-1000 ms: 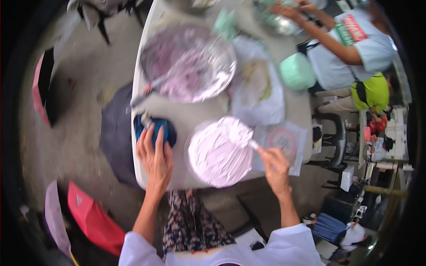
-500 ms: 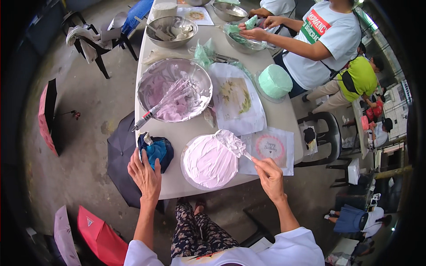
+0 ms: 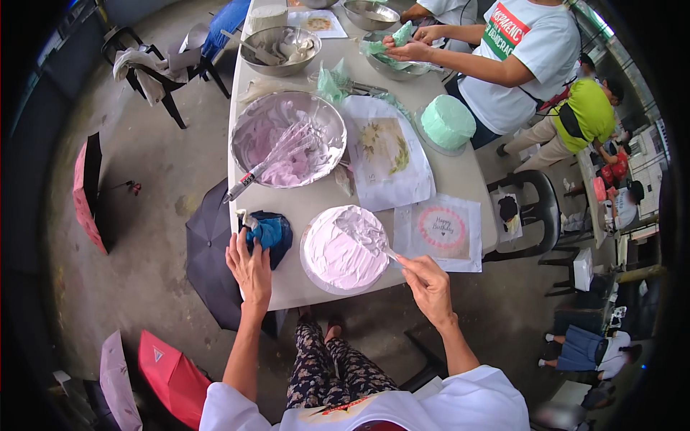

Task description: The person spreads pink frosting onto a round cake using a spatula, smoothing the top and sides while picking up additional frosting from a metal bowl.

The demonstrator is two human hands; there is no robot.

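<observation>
A round cake (image 3: pixel 338 267) coated in pale pink-lilac frosting sits on a thin round board near the table's front edge. My right hand (image 3: pixel 429 287) is closed around the handle of a spatula (image 3: pixel 387 248). The spatula's frosting-smeared blade lies against the upper right of the cake top. At the table's left edge, my left hand (image 3: pixel 249 271) rests with fingers apart beside a crumpled blue cloth bundle (image 3: pixel 267 231), its fingertips at the bundle. Beyond the cake stands a metal bowl (image 3: pixel 338 133) with lilac frosting and a whisk (image 3: pixel 287 147).
Printed sheets (image 3: pixel 449 248) lie right of the cake and behind it. Farther back are a mint-green cake (image 3: pixel 447 122) and more metal bowls (image 3: pixel 279 66). A co-worker (image 3: pixel 514 86) at the right side holds a mint-green piping bag. Open umbrellas (image 3: pixel 208 244) and chairs stand around the table.
The spatula's blade has moved left and inward from the cake's upper right edge onto its top. My left hand stays by the blue bundle. The whole view has shifted slightly.
</observation>
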